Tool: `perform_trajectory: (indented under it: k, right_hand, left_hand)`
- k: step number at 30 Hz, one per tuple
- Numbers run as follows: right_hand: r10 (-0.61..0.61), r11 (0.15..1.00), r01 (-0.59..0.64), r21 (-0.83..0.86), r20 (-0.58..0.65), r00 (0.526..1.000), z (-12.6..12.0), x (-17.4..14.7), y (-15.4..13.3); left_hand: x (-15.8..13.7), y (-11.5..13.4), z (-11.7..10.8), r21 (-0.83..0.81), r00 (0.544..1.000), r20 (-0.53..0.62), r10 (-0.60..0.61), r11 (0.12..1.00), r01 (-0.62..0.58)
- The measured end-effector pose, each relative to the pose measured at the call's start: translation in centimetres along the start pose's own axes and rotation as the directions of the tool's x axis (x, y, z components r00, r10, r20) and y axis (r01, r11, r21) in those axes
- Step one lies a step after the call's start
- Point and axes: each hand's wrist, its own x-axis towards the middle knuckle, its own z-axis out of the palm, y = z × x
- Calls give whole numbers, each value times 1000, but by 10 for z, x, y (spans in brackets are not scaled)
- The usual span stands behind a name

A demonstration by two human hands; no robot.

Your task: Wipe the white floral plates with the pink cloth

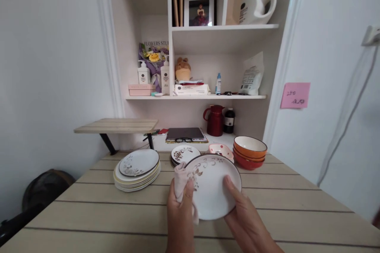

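A white plate (218, 189) with a brown rim and a floral print is held tilted above the table. My right hand (245, 209) grips its right side, thumb on the upper face and fingers beneath. In my left hand (181, 205) is a pale pink cloth (181, 182), folded round the plate's left edge; the thumb presses toward the plate. Beyond the plate lies a short stack of small floral plates (185, 152), partly hidden. To the left stands a taller stack of plates (138, 164), a floral one on top.
Orange and red bowls (249, 154) are stacked at the right back, beside a pink-patterned dish (221, 150). A small raised wooden shelf (117, 125) stands at the left back. Behind the slatted table (133, 213) are a red jug (215, 121), a dark bottle (229, 120) and a laptop (185, 133).
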Motion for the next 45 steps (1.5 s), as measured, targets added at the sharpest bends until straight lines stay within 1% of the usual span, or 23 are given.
perform_trajectory:
  k: [3, 5, 6, 8, 10, 12, 13, 14, 15, 17, 19, 20, 22, 24, 26, 27, 30, 31, 33, 36, 40, 43, 45]
  right_hand:
    - [58, 998, -58, -3, 55, 997, -2, 4, 6]
    - [80, 992, -67, -104, 117, 990, -3, 6, 5]
    - [65, 984, -40, -174, 141, 988, -4, 7, 3]
    - [-39, 947, 93, -308, 177, 983, -6, 8, -5]
    - [-193, 870, 266, -416, 210, 959, -8, 9, -13]
    - [-335, 746, 416, -520, 247, 909, -11, 10, -21]
    - [-399, 661, 484, -573, 277, 874, -14, 10, -24]
    - [-459, 559, 550, -620, 322, 828, -16, 11, -26]
    - [-510, 440, 616, -654, 383, 771, -18, 11, -27]
    - [-558, 185, 720, -669, 531, 638, -23, 13, -29]
    - [-538, -20, 778, -629, 662, 522, -26, 14, -29]
    - [-517, -86, 792, -605, 706, 483, -27, 14, -31]
    - [-481, -139, 818, -558, 760, 437, -27, 15, -34]
    - [-446, -107, 848, -520, 787, 426, -26, 14, -39]
    - [-406, -13, 857, -515, 786, 466, -24, 11, -42]
    - [-387, 52, 843, -536, 767, 512, -23, 10, -42]
    - [-325, 290, 717, -634, 639, 697, -20, 8, -35]
    - [-304, 372, 663, -650, 589, 749, -19, 9, -31]
    - [-271, 524, 562, -640, 501, 822, -18, 10, -23]
    - [-250, 679, 447, -582, 390, 886, -18, 12, -13]
    - [-220, 798, 332, -504, 269, 938, -17, 12, -7]
    - [-201, 876, 274, -396, 217, 955, -13, 9, -5]
    - [-169, 929, 219, -299, 183, 968, -9, 6, -4]
  left_hand:
    - [4, -3, -4, -37, 1000, 0, -20, 999, 20]
    - [7, -1, -8, -29, 1000, -27, -8, 1000, 7]
    - [8, 1, -10, -16, 999, -42, 7, 1000, -7]
    - [8, 5, -12, 20, 995, -73, 66, 998, -64]
    - [7, 9, -12, 66, 988, -73, 138, 989, -133]
    - [5, 9, -12, 140, 973, -50, 227, 966, -218]
    - [5, 9, -13, 194, 958, -23, 287, 941, -278]
    - [4, 7, -14, 255, 932, 26, 363, 899, -357]
    - [4, 5, -16, 313, 887, 104, 450, 832, -458]
    - [6, 2, -21, 377, 741, 318, 591, 638, -671]
    - [7, 0, -25, 372, 586, 497, 640, 453, -810]
    - [7, 0, -27, 366, 535, 547, 644, 391, -845]
    - [7, 1, -28, 354, 473, 598, 647, 316, -880]
    - [7, 2, -28, 332, 432, 637, 638, 278, -901]
    - [8, 3, -27, 315, 417, 665, 619, 273, -909]
    - [9, 4, -26, 315, 424, 671, 608, 284, -906]
    - [13, 6, -26, 335, 477, 672, 566, 343, -878]
    - [15, 7, -27, 346, 502, 664, 555, 367, -864]
    - [18, 9, -28, 372, 554, 635, 539, 416, -830]
    - [19, 10, -27, 394, 632, 564, 532, 499, -772]
    - [14, 12, -21, 388, 769, 379, 514, 666, -636]
    - [10, 14, -15, 371, 876, 217, 431, 794, -482]
    - [9, 16, -11, 344, 931, 109, 347, 866, -363]
